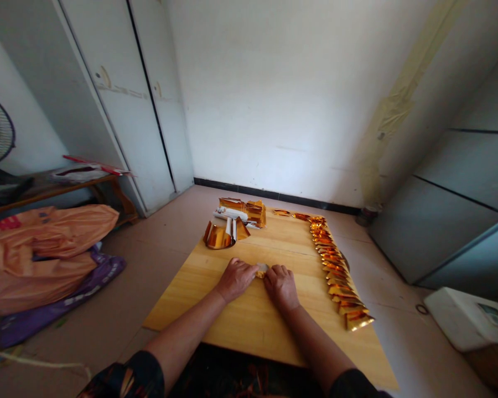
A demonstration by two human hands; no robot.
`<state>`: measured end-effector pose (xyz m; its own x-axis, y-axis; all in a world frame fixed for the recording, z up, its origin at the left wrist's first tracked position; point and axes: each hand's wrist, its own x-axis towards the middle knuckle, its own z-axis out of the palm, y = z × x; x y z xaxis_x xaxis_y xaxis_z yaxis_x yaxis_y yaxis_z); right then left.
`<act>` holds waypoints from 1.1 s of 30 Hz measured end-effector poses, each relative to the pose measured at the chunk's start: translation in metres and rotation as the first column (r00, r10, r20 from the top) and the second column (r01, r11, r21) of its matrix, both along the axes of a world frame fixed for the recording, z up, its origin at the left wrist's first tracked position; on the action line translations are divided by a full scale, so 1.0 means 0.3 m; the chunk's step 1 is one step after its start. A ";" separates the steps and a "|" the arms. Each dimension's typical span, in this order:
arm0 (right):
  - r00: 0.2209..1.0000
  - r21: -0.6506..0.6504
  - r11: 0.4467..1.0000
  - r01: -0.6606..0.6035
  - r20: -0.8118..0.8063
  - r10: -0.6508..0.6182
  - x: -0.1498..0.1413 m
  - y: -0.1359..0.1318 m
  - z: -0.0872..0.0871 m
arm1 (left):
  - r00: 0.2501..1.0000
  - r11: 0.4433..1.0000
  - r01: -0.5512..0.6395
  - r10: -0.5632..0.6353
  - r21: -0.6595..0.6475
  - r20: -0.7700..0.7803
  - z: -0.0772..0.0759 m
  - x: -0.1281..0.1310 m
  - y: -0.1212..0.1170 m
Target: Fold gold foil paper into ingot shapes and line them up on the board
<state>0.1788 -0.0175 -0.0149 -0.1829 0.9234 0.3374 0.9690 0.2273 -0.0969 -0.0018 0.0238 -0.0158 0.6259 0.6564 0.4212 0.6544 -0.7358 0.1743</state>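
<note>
Between my two hands, low over the wooden board, is a small piece of gold foil (pixel 262 271) with a pale side showing. My left hand (pixel 237 278) pinches its left end between thumb and fingers. At its right end, my right hand (pixel 282 284) has its fingers curled closed on it. Beyond my hands lie gold foil sheets (pixel 219 235) curled on the board, with white rolled pieces (pixel 232 214) among more foil behind them. A long row of folded gold foil pieces (pixel 336 271) overlaps along the board's right side.
The wooden board (pixel 216 315) stands before me. An orange bag (pixel 45 254) and a purple bag (pixel 62 304) lie on the floor to the left, near a low wooden bench (pixel 120 193). A white box (pixel 465 318) sits at the right. Grey cabinets (pixel 120 110) rise on the left.
</note>
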 end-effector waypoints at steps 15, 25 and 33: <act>0.978 -0.001 0.984 -0.177 0.112 0.176 0.028 0.003 0.003 | 0.999 0.996 0.015 -0.012 -0.085 0.040 -0.003 -0.012 -0.004; 0.943 -0.134 0.984 0.115 -0.296 -0.150 0.011 0.033 0.021 | 0.954 0.937 -0.160 0.228 -0.311 0.195 -0.013 0.039 0.030; 0.922 -0.202 0.951 0.234 -0.264 -0.283 -0.021 0.059 0.035 | 0.909 0.872 -0.290 0.380 -0.395 0.172 0.005 0.075 0.032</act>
